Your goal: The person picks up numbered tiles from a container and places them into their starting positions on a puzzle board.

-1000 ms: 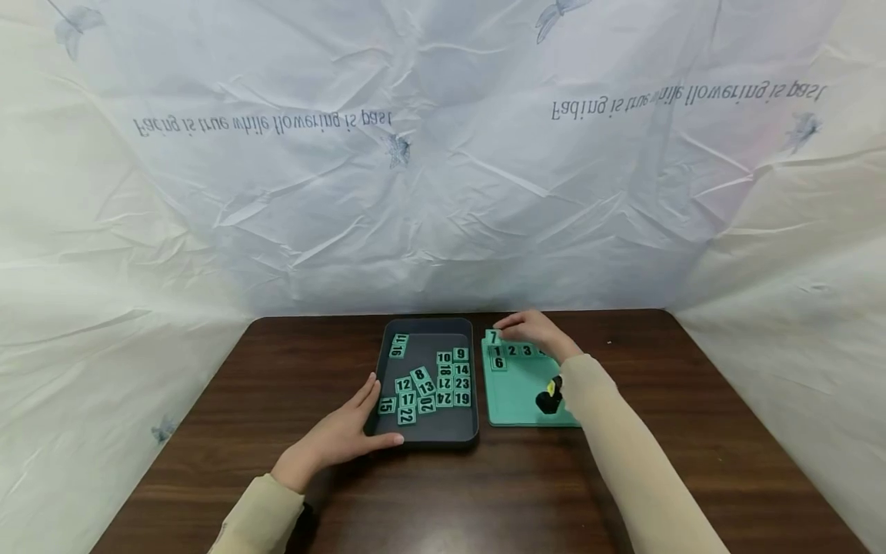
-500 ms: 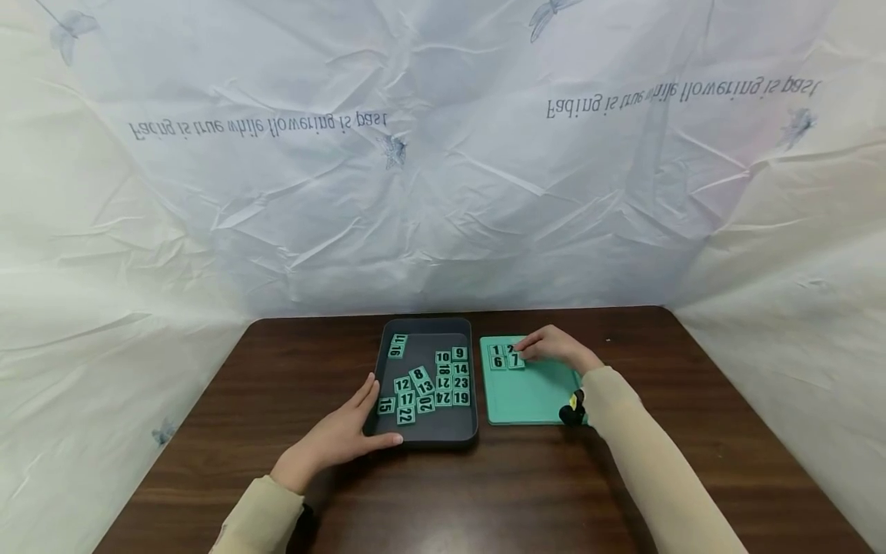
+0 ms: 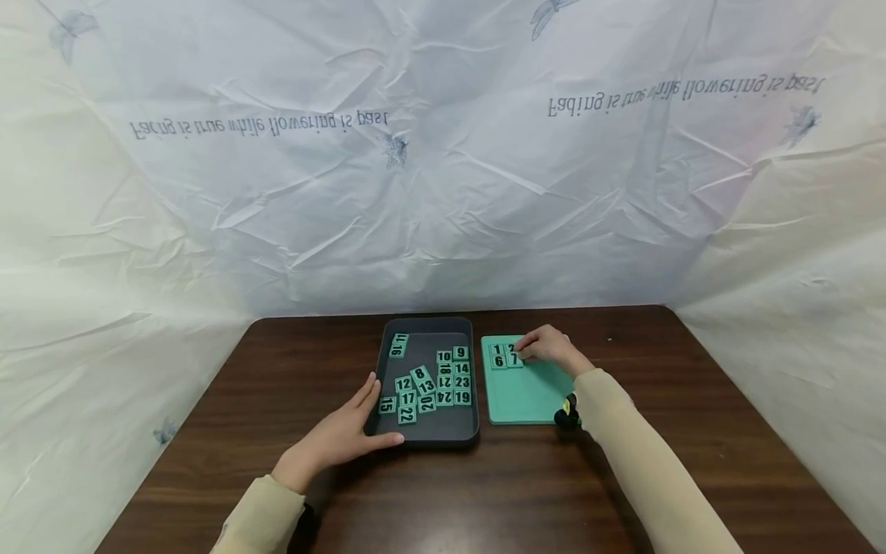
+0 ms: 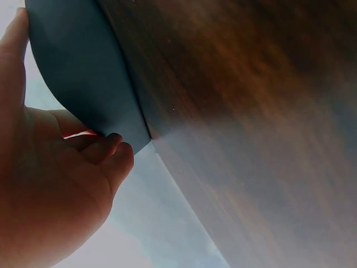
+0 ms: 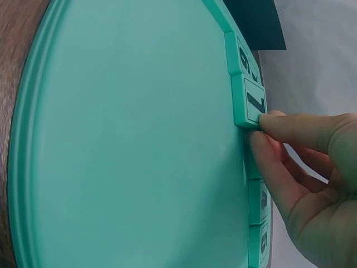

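A green board (image 3: 526,392) lies on the table right of a dark grey tray (image 3: 428,435). My right hand (image 3: 550,348) rests at the board's far edge, its fingertips (image 5: 262,125) pinching the green tile numbered 7 (image 5: 252,102) beside tile 6 (image 3: 498,362). Tiles 1 and 2 sit in the row behind, the rest of that row hidden under my hand. My left hand (image 3: 339,435) holds the tray's near left corner, thumb along its front rim; the left wrist view shows that hand (image 4: 61,184) against the tray wall (image 4: 83,72). Several numbered green tiles (image 3: 432,381) lie loose in the tray.
The brown wooden table (image 3: 623,492) is hemmed in by crumpled white sheeting (image 3: 443,154) at the back and both sides. A small black and yellow object (image 3: 566,414) sits at my right wrist by the board's near right corner.
My right hand brought tile 7 from the board's far left corner down beside tile 6 in the second row. The left hand has stayed on the tray.
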